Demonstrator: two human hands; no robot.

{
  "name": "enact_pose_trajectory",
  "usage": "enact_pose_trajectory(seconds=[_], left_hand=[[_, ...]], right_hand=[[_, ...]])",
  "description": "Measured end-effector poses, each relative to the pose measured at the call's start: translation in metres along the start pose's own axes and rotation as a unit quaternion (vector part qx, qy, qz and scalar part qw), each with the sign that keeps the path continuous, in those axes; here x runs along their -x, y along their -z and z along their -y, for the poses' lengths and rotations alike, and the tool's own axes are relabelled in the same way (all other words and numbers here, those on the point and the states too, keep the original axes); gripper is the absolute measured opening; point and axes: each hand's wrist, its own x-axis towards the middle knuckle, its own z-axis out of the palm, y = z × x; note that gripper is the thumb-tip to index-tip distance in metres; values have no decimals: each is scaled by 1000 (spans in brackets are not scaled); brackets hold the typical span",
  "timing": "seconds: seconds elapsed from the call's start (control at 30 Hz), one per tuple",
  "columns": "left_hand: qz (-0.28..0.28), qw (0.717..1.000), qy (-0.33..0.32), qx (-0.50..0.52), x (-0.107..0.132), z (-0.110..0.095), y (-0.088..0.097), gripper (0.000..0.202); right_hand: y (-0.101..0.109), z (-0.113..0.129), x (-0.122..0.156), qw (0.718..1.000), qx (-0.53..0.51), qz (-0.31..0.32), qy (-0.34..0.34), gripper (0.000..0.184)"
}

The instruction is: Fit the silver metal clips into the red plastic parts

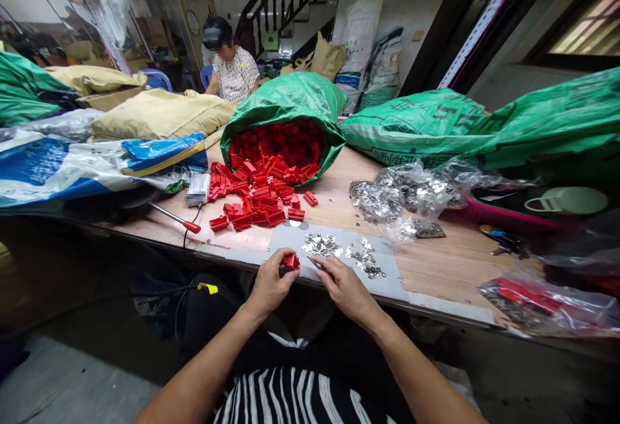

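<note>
Stock at front edge of table (450,262), seated position.

Hands:
- L hand (270,287): closed on red part (291,261), thumb + fingertips gripping it. Part held at near table edge, just in front of grey sheet (285,238).
- R hand (343,287): fingers curled, thumb + forefinger nearly pinched, tips just beside red part. Cannot tell whether anything is between them, too small.

Containers & contents:
- Green sack (290,97): on its side, mouth open toward seat, rim rolled back. Packed w/ red parts (278,143), same kind as one in L hand.
- Spilled pile (252,194): more red parts, out of sack mouth onto table, between sack and grey sheet.
- Clear bag (402,194): crumpled, holding small shiny metal bits. R of spilled pile.
- Loose metal bits (339,248): scattered on grey sheet, just beyond R hand.
- 2nd clear bag (542,301): far R, near table edge. Red + dark contents, not identifiable.
- Pink tub (489,217): behind 2nd clear bag, pale green item (566,201) on top. Contents hidden.
- Other green sacks (416,127): lying behind clear bag. Contents hidden.
- Tan sack (159,114), blue-white sack (72,165): far L, lying flat. Contents hidden.

Misc.:
- Screwdriver (177,218): red handle, on table L of spilled pile.
- Other person (235,72): seated at far end, beyond green sack.
</note>
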Motion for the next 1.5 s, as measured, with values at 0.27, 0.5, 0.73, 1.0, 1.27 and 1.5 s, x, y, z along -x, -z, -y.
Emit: enact_pose_trajectory(seconds=[0.27,0.5,0.73,1.0,1.27,1.5], left_hand=[[65,997,-12,-48,-6,5,2,36],[75,996,-11,-45,-8,7,4,40],[91,994,-30,-45,-11,7,7,42],[94,994,-34,-44,-11,11,5,37],[70,995,-46,-58,-7,15,0,35],[79,995,-32,-47,-8,14,1,33]], right_hand=[[-7,-5,-1,997,64,19,35,19],[-7,-7,-4,995,79,20,64,20],[-6,-7,-3,993,85,31,73,21],[-9,4,-2,984,163,42,57,23],[-20,30,-2,958,280,59,-18,23],[-17,22,-2,977,209,47,-10,19]])
